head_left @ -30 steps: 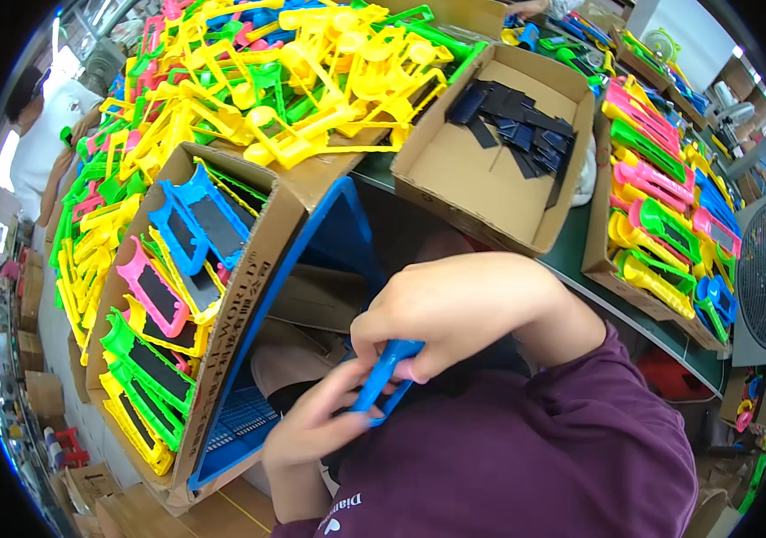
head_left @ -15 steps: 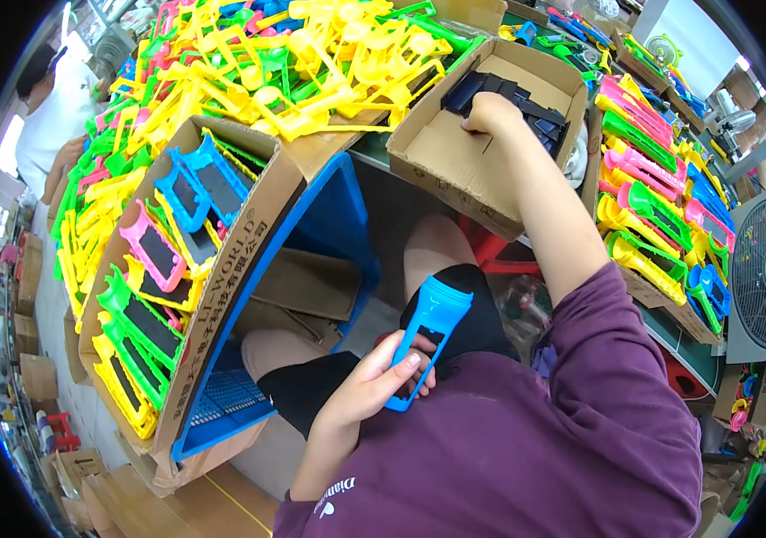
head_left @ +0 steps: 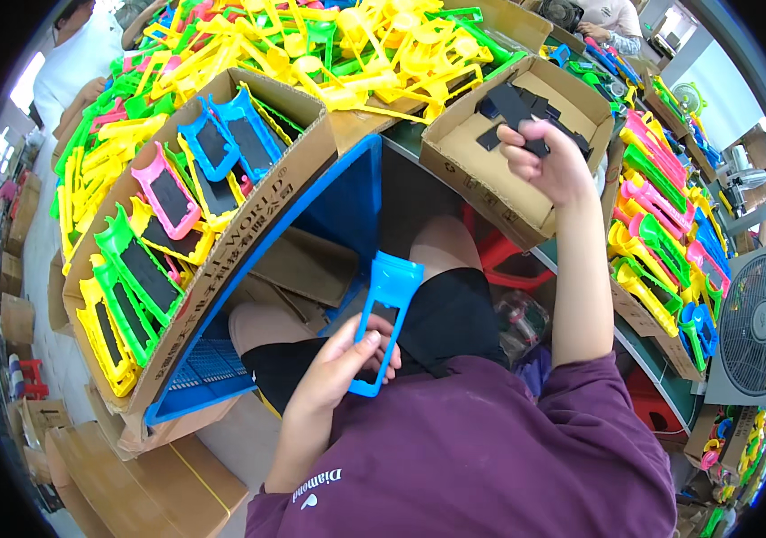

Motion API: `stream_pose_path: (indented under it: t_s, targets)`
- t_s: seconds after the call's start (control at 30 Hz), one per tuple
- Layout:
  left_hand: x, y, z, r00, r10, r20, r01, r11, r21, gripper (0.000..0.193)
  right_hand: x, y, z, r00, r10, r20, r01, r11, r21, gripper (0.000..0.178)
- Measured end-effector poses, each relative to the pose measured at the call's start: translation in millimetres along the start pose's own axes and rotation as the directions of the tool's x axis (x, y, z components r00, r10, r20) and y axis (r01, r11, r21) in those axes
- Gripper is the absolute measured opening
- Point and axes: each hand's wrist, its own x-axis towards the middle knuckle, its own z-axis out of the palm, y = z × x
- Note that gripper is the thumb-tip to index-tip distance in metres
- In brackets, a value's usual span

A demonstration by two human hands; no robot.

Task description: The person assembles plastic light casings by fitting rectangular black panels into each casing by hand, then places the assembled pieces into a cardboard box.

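In our left hand [head_left: 340,363] we hold a blue plastic frame [head_left: 397,269], thumb on its face and fingers wrapped behind one side. The frame is above our lap, its wide flared end tilted up and away from us, its long window showing through. Our right hand [head_left: 562,166] is raised over a shallow cardboard box [head_left: 463,139], fingers curled in and thumb close to them; we pinch a dark panel [head_left: 510,103], though our fingers hide part of the grip. More thin dark pieces [head_left: 489,137] lie loosely in the far half of that box, which sits at the edge of the green table [head_left: 419,154].

To our left we have a deeper cardboard box [head_left: 226,255], tilted above a blue crate [head_left: 365,193], with blue, pink, green and yellow frames inside, many backed with dark panels. Beyond it, a high heap of yellow parts [head_left: 383,90] spreads out, mixed with green, pink and blue ones. On our right stands a long box [head_left: 634,309] packed with coloured pieces, and just beside it a grey fan [head_left: 755,314]. Near the heap's left side we see a person in white [head_left: 87,63].
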Motion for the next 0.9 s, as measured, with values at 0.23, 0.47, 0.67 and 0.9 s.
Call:
stream_pose_path:
  t_s: [0.23,0.47,0.67,0.9]
  targets:
    - [15.4,18.4,2.9,0.979,0.147,-0.142,-0.158,0.985,-0.068,0.033,-25.9,51.5,64.8,0.911,0.052,0.409,-0.272,0.821,0.501,0.034]
    - [25.4,18.9,20.2,0.801,0.432,-0.416,-0.388,0.902,0.188,0.027,-43.6,103.8,104.4,0.989,0.128,-0.080,-0.142,0.968,-0.205,0.016]
    - [30.2,14.1,26.8,0.723,0.556,-0.409,-0.412,0.823,0.390,0.026,-62.4,127.8,137.1,1.000,0.022,0.000,-0.021,0.926,-0.378,0.015]
    - [30.0,13.2,20.5,0.698,0.609,-0.377,-0.429,0.777,0.460,0.024,-58.7,128.2,131.7,1.000,-0.009,0.018,0.017,0.831,-0.556,0.018]
